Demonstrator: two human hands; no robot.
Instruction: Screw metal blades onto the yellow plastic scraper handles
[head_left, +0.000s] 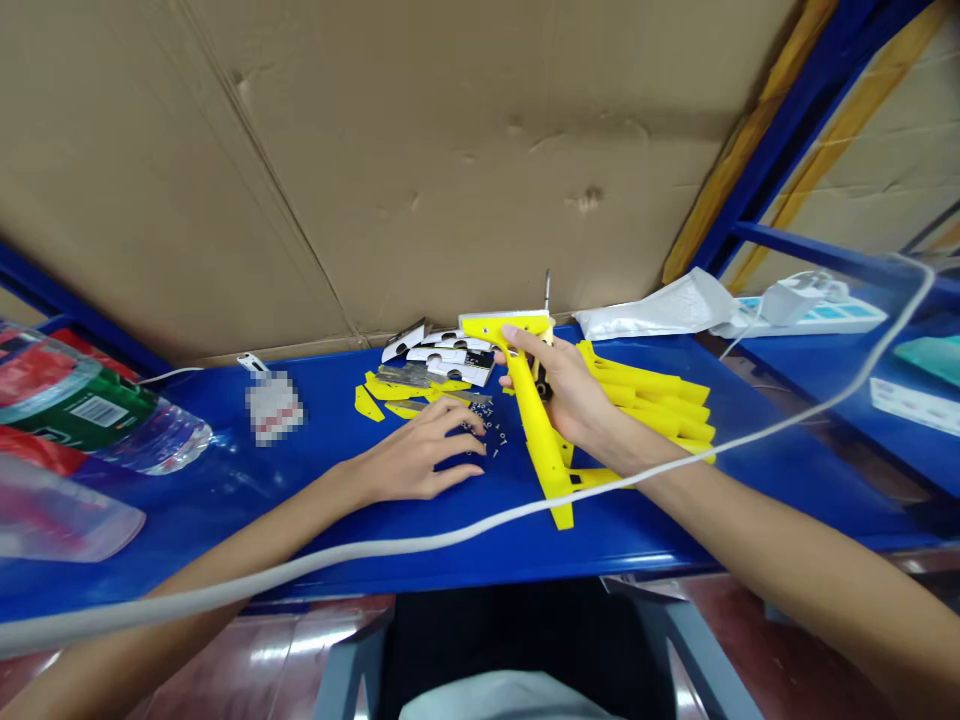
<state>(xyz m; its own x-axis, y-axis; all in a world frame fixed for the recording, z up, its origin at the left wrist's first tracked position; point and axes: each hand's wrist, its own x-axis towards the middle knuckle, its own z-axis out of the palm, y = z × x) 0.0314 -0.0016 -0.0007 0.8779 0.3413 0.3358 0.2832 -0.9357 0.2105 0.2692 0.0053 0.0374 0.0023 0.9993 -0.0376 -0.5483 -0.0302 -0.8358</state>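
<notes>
My right hand (pixel 574 385) is closed around a long yellow plastic scraper (pixel 536 415), whose wide head with a pale edge points away from me and whose handle slants down towards me. A thin metal shaft (pixel 547 290) sticks up behind that head, and a dark part shows by my palm; whether both belong to a screwdriver is unclear. My left hand (pixel 431 450) hovers low over or rests on the blue table, fingers apart, at a scatter of small screws (pixel 495 437). Just beyond its fingers lie flat yellow pieces (pixel 367 403) and grey metal strips (pixel 409 375).
White-and-black small boxes (pixel 457 365) lie by the cardboard wall. More yellow handles (pixel 660 395) are piled right of my right hand. A white cable (pixel 442 540) crosses in front. Bottles (pixel 97 410) lie left; a power strip (pixel 817 315) and white packet (pixel 652 312) sit right.
</notes>
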